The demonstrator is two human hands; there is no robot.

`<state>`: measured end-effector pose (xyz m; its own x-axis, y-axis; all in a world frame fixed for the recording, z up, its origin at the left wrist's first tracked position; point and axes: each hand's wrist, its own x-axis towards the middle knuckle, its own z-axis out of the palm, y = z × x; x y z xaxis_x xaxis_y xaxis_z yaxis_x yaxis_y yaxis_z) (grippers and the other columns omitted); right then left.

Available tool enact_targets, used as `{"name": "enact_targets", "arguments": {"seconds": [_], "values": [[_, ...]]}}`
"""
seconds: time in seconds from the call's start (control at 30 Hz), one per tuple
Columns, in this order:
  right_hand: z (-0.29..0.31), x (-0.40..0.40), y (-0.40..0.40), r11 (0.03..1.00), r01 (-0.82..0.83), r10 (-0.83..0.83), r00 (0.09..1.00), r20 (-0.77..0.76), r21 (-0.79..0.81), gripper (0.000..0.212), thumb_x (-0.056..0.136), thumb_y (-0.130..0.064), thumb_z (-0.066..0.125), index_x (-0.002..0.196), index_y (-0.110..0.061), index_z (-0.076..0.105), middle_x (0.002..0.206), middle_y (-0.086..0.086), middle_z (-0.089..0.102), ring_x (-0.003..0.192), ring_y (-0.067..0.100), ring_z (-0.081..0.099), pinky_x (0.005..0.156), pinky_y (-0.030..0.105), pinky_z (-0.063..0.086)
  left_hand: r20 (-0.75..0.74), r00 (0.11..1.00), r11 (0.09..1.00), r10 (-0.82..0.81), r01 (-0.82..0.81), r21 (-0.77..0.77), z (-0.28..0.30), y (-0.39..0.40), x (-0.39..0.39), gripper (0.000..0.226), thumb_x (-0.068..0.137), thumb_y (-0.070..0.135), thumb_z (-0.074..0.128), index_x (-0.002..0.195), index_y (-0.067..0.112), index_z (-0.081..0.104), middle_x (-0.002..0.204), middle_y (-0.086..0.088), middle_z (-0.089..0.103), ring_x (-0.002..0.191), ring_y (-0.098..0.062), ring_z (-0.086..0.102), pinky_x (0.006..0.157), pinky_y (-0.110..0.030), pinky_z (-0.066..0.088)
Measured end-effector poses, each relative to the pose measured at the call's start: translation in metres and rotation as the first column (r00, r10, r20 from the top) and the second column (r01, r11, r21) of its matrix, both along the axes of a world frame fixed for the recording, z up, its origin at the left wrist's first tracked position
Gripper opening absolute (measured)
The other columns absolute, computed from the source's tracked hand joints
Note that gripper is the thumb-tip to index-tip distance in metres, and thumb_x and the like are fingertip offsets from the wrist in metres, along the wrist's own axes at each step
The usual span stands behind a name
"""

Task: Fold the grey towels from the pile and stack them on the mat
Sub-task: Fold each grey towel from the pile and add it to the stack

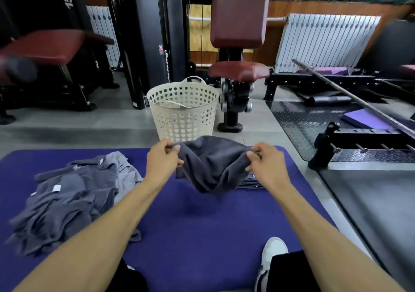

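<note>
The blue mat (202, 224) fills the lower part of the view, its long axis running left to right, its far edge lying just short of the white basket (183, 109) on the grey floor. The middle of the mat, between the two forearms, is bare blue surface; its right edge runs beside a dark floor panel (370, 202) and a black weight rack (359, 143).

On the left of the mat lies the pile of grey towels (67, 202), crumpled and loose, spreading from near the far edge down toward the near left corner, with small white labels showing.

One dark grey towel (211, 163) is held up above the mat's far half, stretched left to right between the hands, its top edge bunched and its middle sagging downward in a pouch that hangs over the mat. The left hand (162, 159) grips the towel's left end, fingers curled round the cloth with the thumb on top. The right hand (265, 159) pinches the right end, fingers folded onto the fabric.

Just behind and below the held towel, partly hidden by it, a small folded stack (251, 182) rests on the mat near the right wrist.

A white shoe (272, 253) rests on the mat's near right part.
</note>
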<state>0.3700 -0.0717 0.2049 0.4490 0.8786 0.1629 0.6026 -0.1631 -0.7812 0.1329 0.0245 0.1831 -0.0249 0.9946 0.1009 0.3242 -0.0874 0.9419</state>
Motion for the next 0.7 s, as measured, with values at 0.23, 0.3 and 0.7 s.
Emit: {"name": "enact_targets", "arguments": {"seconds": [0.23,0.3,0.7], "values": [[0.011,0.005,-0.018,0.998,-0.070,0.070,0.977,-0.204,0.008,0.012,0.093,-0.018,0.067,0.082,-0.013,0.068,0.054,0.003,0.065,0.045,0.009,0.059,0.050,0.025,0.052,0.084,0.982,0.984,-0.169,0.173,-0.051,0.021,-0.016,-0.002,0.013,0.093,0.010,0.065,0.080,0.009,0.067,0.052,-0.005,0.060,0.045,-0.013,0.056,0.060,-0.032,0.055],[0.014,0.012,-0.016,0.998,-0.059,0.062,0.961,-0.270,0.021,0.014,0.091,-0.022,0.069,0.078,-0.017,0.069,0.052,0.006,0.063,0.046,0.012,0.057,0.051,0.026,0.050,0.134,0.978,0.982,-0.157,0.169,-0.081,0.023,-0.013,-0.004,0.013,0.092,0.011,0.067,0.080,0.008,0.069,0.053,-0.008,0.058,0.043,-0.013,0.053,0.056,-0.029,0.055],[-0.009,0.032,0.053,1.000,0.013,-0.021,0.925,-0.378,-0.025,0.021,0.097,-0.010,0.059,0.077,-0.009,0.052,0.078,0.011,0.064,0.065,0.019,0.067,0.065,0.026,0.059,0.018,0.999,0.999,-0.030,0.030,0.012,-0.012,0.048,0.006,0.020,0.096,0.008,0.058,0.078,0.016,0.060,0.075,-0.002,0.065,0.059,-0.004,0.065,0.074,-0.031,0.055]]}}
